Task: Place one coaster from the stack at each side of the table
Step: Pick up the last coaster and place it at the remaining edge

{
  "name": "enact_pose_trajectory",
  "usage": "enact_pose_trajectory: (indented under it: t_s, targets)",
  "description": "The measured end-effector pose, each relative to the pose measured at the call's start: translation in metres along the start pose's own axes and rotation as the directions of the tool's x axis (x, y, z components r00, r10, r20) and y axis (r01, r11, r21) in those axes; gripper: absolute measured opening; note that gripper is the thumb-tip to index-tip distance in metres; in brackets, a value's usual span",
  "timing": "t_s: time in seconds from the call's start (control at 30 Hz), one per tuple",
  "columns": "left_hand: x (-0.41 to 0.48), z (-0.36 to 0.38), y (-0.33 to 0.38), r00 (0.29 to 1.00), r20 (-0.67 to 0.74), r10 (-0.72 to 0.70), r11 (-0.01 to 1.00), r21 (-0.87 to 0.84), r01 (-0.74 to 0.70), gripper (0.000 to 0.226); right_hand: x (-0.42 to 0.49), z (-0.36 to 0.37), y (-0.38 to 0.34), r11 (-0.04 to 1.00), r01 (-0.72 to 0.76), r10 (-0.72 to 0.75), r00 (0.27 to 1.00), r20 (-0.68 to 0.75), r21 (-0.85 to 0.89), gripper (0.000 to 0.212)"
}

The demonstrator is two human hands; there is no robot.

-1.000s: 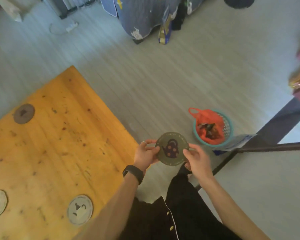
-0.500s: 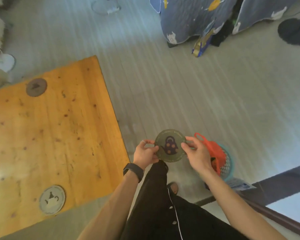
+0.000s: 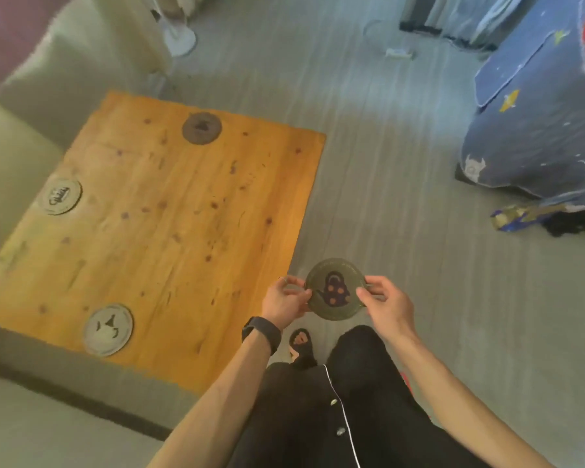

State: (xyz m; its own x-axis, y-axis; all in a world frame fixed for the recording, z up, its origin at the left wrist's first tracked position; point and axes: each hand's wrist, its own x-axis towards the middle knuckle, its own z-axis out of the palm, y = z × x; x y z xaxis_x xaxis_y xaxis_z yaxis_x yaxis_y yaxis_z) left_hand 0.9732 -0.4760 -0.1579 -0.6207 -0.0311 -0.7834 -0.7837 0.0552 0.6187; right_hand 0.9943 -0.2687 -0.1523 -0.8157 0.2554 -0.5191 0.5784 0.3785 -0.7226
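Note:
A round green coaster (image 3: 334, 289) with a dark teapot print is held flat between both my hands, just off the right edge of the wooden table (image 3: 190, 231). My left hand (image 3: 284, 300) pinches its left rim and my right hand (image 3: 387, 304) pinches its right rim. Three coasters lie on the table: a dark one (image 3: 201, 128) by the far edge, a pale one (image 3: 60, 196) by the left edge, and a pale one (image 3: 108, 329) by the near edge. The picture is blurred by motion.
A pale sofa (image 3: 31, 106) borders the table at left and in front. A blue patterned cover (image 3: 537, 123) drapes furniture at the right, with a bag (image 3: 534, 214) on the floor beneath it. A fan base (image 3: 179, 38) stands at the back. My legs are below the hands.
The view has swung so the whole table now sits to my left; the red basket has left the view. Both hands keep the same hold on the coaster, now close to the table's right edge.

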Motion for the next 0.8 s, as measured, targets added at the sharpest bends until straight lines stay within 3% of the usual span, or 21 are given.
enact_pose_trajectory:
  t_s: [0.17,0.27,0.5,0.63,0.8]
  targets:
    - [0.024,-0.014,0.022,0.983,-0.169,-0.074,0.977,-0.211,0.038,0.013,0.073,0.014,-0.058,0.977,0.143,-0.109,0.972,0.207,-0.16,0.016]
    - [0.04,-0.013,0.037,0.947,-0.291,-0.134,0.941,-0.337,0.03,0.014,0.124,0.027,-0.089,0.933,0.258,-0.158,0.92,0.359,-0.251,0.016]
    - [0.064,0.008,0.067,0.801,-0.511,-0.311,0.811,-0.582,-0.057,0.012,0.205,0.048,-0.163,0.78,0.541,-0.195,0.688,0.699,-0.314,0.015]
    - [0.074,0.015,0.075,0.724,-0.565,-0.395,0.722,-0.678,-0.135,0.011,0.228,0.066,-0.19,0.688,0.654,-0.166,0.564,0.809,-0.314,0.012]
    - [0.086,0.011,0.061,0.631,-0.613,-0.475,0.691,-0.704,-0.164,0.009,0.235,0.104,-0.202,0.605,0.744,-0.13,0.442,0.888,-0.282,0.012]
